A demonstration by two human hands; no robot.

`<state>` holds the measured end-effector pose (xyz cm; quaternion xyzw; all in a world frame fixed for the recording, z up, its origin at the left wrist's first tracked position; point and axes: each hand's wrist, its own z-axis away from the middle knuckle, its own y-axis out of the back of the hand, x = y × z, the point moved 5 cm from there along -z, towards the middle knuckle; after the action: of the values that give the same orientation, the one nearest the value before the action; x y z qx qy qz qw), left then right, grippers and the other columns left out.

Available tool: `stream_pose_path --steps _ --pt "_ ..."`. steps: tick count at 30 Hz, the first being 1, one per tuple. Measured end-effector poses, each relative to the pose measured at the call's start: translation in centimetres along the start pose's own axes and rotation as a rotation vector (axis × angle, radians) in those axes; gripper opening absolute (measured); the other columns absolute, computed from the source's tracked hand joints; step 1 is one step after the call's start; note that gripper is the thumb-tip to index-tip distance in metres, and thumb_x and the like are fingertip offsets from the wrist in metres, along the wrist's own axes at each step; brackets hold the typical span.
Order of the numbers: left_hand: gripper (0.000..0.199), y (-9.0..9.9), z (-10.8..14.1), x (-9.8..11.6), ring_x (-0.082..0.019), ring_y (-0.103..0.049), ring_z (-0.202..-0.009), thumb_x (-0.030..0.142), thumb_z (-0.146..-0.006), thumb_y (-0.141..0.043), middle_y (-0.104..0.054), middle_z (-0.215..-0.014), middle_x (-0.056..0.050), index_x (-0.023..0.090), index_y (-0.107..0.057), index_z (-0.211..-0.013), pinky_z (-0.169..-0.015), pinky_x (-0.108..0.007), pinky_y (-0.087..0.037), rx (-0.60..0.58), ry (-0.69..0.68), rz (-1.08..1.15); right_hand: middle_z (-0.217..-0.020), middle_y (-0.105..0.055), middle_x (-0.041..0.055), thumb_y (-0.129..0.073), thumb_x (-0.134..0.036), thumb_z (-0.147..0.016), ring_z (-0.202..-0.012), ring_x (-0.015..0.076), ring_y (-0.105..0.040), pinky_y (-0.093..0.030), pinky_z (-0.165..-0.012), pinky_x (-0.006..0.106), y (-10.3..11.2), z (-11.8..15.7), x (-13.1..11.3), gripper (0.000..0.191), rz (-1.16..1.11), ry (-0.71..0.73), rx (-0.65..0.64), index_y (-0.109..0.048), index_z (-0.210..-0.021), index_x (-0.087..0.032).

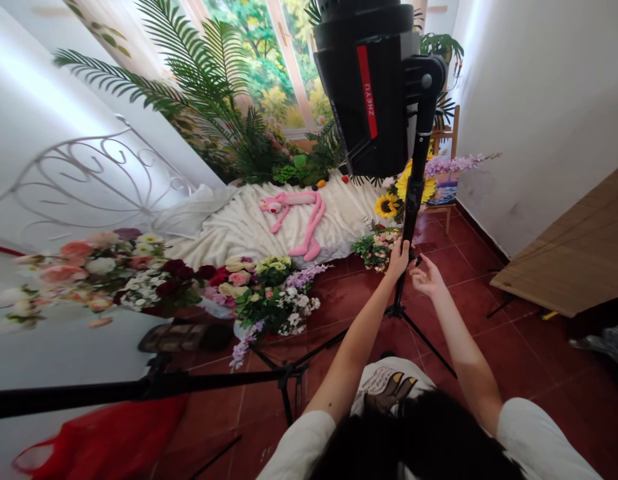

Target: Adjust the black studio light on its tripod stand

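Observation:
A black studio light (363, 100) with a red ZHEYU label sits on top of a black light stand (415, 190), in front of me. My left hand (399, 259) is wrapped around the stand's pole, below the light. Just to the right, my right hand (425, 275) has its fingers curled at a small dark knob (413, 256) on the pole; the fingers partly hide it. The stand's legs (429, 343) are spread on the floor below my hands.
A pink plush toy (303, 207) lies on a cream blanket (229, 223). Artificial flowers (269, 293) stand along its front, sunflowers (387, 205) behind the pole. A second stand (213, 381) crosses low on the left, near a red bag (109, 440). A brown board (569, 247) leans right.

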<state>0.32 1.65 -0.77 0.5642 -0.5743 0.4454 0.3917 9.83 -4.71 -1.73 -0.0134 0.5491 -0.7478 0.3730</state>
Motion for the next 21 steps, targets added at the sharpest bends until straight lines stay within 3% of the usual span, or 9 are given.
stream_pose_path --steps 3,9,13,18,21 --pt "0.06 -0.13 0.02 -0.42 -0.013 -0.054 -0.067 0.077 -0.086 -0.035 -0.058 -0.078 -0.003 0.02 -0.054 -0.085 -0.066 -0.026 -0.049 0.008 0.013 0.009 -0.062 -0.06 -0.0016 -0.045 -0.034 -0.098 -0.04 0.0051 -0.033 -0.026 -0.032 0.012 0.2 -0.15 0.03 0.026 -0.051 -0.044 -0.007 -0.059 -0.084 -0.017" --pt "0.061 -0.16 -0.1 -0.64 -0.014 -0.056 -0.072 0.076 -0.088 -0.031 -0.059 -0.08 -0.003 0.019 -0.054 -0.086 -0.075 -0.028 -0.05 0.007 -0.026 -0.051 -0.065 -0.055 -0.0042 -0.041 -0.037 -0.1 -0.04 0.005 -0.035 -0.027 -0.032 0.014 0.36 -0.54 0.17 0.025 -0.286 -0.32 -0.164 -0.046 -0.082 -0.02" --pt "0.06 -0.1 -0.17 -0.59 -0.014 -0.057 -0.073 0.074 -0.089 -0.029 -0.06 -0.081 -0.003 0.019 -0.054 -0.087 -0.077 -0.029 -0.05 0.012 -0.048 -0.076 -0.068 -0.052 -0.0045 -0.039 -0.036 -0.101 -0.044 0.0056 -0.038 -0.027 -0.033 0.014 0.4 -0.49 0.11 0.022 -0.383 -0.43 -0.217 -0.039 -0.084 -0.022" --pt "0.06 -0.13 -0.06 -0.52 -0.013 -0.057 -0.07 0.074 -0.088 -0.031 -0.06 -0.079 -0.003 0.019 -0.055 -0.085 -0.073 -0.027 -0.05 0.016 -0.032 -0.055 -0.063 -0.044 -0.007 -0.042 -0.032 -0.1 -0.043 0.0048 -0.036 -0.025 -0.033 0.013 0.04 -0.14 -0.2 0.025 -0.298 -0.384 -0.235 -0.032 -0.079 -0.023" --pt "0.061 -0.13 0.03 -0.37 -0.013 -0.057 -0.069 0.075 -0.087 -0.032 -0.06 -0.077 -0.003 0.019 -0.055 -0.085 -0.07 -0.027 -0.051 0.02 -0.016 -0.042 -0.058 -0.038 -0.0089 -0.047 -0.029 -0.097 -0.041 0.0044 -0.029 -0.023 -0.034 0.013 0.02 -0.29 -0.15 0.031 -0.109 -0.262 -0.142 -0.028 -0.073 -0.023"
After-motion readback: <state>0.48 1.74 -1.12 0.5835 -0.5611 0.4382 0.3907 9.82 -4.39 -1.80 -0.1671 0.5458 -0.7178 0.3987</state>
